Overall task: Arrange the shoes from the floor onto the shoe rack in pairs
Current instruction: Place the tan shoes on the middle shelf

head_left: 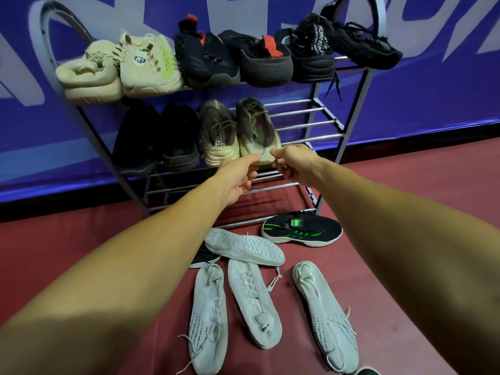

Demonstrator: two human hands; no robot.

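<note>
A metal shoe rack (305,123) stands against a blue wall. On its middle shelf a tan-brown shoe (255,125) lies beside its mate (219,133). My left hand (238,177) and my right hand (295,165) both pinch that shoe's near end from either side. Left of it stands a black pair (159,136). The top shelf holds a beige pair (119,66) and several black shoes (259,55). On the floor lie several white shoes (254,299) and a black-and-green shoe (301,230).
The dark red floor (405,201) runs to the wall. The rack's bottom rails (189,190) and the right half of the middle shelf hold no shoes. Another dark shoe (203,258) peeks from under my left forearm.
</note>
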